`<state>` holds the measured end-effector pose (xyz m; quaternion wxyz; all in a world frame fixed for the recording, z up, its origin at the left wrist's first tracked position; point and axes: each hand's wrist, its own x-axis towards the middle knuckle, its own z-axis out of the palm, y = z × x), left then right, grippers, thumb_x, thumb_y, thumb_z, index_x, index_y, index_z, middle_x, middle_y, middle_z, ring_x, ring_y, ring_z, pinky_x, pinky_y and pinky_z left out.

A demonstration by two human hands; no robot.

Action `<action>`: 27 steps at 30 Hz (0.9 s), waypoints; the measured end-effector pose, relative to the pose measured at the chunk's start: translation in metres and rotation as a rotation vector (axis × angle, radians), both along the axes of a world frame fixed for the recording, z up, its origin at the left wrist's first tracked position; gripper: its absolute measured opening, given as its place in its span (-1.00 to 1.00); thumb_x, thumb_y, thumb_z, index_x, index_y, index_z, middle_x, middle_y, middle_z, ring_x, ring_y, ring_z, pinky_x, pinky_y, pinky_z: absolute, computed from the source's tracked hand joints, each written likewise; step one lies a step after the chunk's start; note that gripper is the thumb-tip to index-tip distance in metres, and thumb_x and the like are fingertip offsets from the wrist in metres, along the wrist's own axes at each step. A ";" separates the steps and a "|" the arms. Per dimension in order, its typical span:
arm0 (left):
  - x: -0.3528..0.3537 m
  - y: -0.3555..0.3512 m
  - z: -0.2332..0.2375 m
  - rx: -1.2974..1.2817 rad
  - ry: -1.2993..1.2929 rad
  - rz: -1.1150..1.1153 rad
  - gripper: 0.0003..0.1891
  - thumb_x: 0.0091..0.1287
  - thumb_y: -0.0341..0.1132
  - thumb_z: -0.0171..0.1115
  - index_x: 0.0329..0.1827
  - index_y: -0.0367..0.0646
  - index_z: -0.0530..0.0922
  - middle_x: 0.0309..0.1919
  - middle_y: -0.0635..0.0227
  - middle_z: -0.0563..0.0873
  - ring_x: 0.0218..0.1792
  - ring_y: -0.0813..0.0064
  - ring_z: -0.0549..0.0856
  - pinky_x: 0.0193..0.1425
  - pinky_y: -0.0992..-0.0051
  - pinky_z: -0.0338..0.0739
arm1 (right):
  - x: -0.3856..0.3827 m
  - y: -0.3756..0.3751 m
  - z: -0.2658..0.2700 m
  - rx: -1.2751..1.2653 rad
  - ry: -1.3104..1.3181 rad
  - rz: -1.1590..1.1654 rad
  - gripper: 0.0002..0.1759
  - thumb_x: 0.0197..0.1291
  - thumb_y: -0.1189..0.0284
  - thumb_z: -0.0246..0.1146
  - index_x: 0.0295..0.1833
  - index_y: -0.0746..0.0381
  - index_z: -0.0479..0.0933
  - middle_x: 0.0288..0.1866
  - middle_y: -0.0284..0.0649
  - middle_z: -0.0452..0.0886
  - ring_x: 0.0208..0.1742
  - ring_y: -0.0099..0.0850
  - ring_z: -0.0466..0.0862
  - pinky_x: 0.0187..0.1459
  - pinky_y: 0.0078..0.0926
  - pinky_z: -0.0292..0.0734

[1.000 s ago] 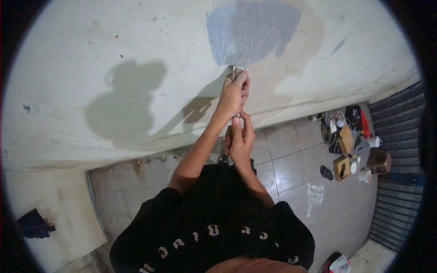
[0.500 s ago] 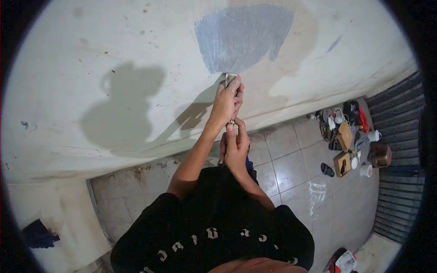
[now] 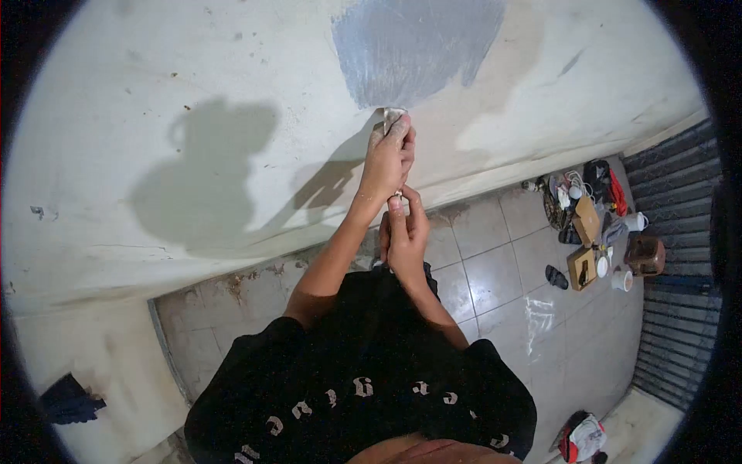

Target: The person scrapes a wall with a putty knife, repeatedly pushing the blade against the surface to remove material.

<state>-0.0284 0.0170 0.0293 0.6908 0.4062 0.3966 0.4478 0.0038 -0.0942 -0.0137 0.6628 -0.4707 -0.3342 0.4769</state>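
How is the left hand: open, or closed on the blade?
Closed: the left hand is curled around the blade, whose pale flat end shows beyond the grip.

Moderate, cool indoor light covers the off-white plastered wall [image 3: 77, 185] and throws broad, soft-edged shadows to the left, so the source seems to lie on the right; pale glare whitens the grey square floor tiles [image 3: 491, 278]. The black short-sleeved shirt with pale lettering [image 3: 363, 332] loses its folds in darkness. Wide-lens distortion bends the dark ribbed metal shutter [image 3: 671, 185], black vignetting swallows the corners, and fine detail is soft
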 end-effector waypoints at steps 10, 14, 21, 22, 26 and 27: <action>0.006 0.009 0.004 0.037 -0.001 -0.039 -0.61 0.44 0.00 0.07 -0.43 -0.11 0.39 -0.75 0.59 0.26 -0.82 0.72 0.19 -0.81 0.61 0.03 | 0.000 0.004 0.002 0.025 0.009 0.005 -0.61 0.51 0.23 0.00 0.21 0.31 0.35 -0.77 -0.43 0.25 -0.84 -0.66 0.17 -0.82 -0.62 0.01; 0.015 0.009 0.018 0.001 -0.021 -0.069 -0.68 0.43 -0.09 0.12 -0.43 -0.08 0.38 -0.70 0.60 0.30 -0.73 0.77 0.23 -0.72 0.63 0.05 | 0.002 0.005 0.011 0.006 -0.001 -0.059 -0.60 0.52 0.21 -0.01 0.22 0.31 0.35 -0.77 -0.43 0.24 -0.84 -0.65 0.16 -0.82 -0.62 0.02; 0.011 0.011 0.011 -0.031 -0.008 -0.086 -0.66 0.43 -0.10 0.11 -0.49 -0.07 0.39 -0.71 0.62 0.29 -0.73 0.76 0.24 -0.74 0.63 0.03 | 0.004 0.005 0.010 -0.009 0.001 -0.033 -0.59 0.51 0.22 0.01 0.22 0.31 0.35 -0.76 -0.43 0.25 -0.84 -0.66 0.18 -0.82 -0.63 0.03; 0.015 0.010 0.011 -0.005 -0.018 -0.071 -0.66 0.43 -0.10 0.11 -0.49 -0.07 0.39 -0.71 0.62 0.29 -0.74 0.75 0.24 -0.74 0.62 0.03 | 0.006 0.004 0.009 -0.002 -0.006 -0.037 -0.59 0.51 0.22 0.01 0.23 0.31 0.35 -0.76 -0.43 0.25 -0.84 -0.66 0.18 -0.82 -0.63 0.04; 0.012 0.005 0.010 -0.014 -0.032 -0.031 -0.63 0.44 -0.07 0.09 -0.50 -0.08 0.38 -0.72 0.61 0.29 -0.76 0.75 0.23 -0.73 0.61 0.03 | 0.007 -0.001 0.012 -0.026 -0.024 -0.014 -0.61 0.51 0.25 0.00 0.24 0.31 0.35 -0.75 -0.44 0.27 -0.83 -0.67 0.20 -0.81 -0.63 0.06; 0.008 0.005 0.009 -0.016 -0.045 -0.037 -0.63 0.44 -0.07 0.09 -0.49 -0.08 0.38 -0.72 0.61 0.29 -0.76 0.75 0.23 -0.71 0.61 0.04 | 0.006 -0.001 0.009 -0.030 -0.016 0.004 -0.64 0.51 0.28 0.00 0.22 0.30 0.35 -0.74 -0.45 0.29 -0.83 -0.68 0.22 -0.80 -0.64 0.06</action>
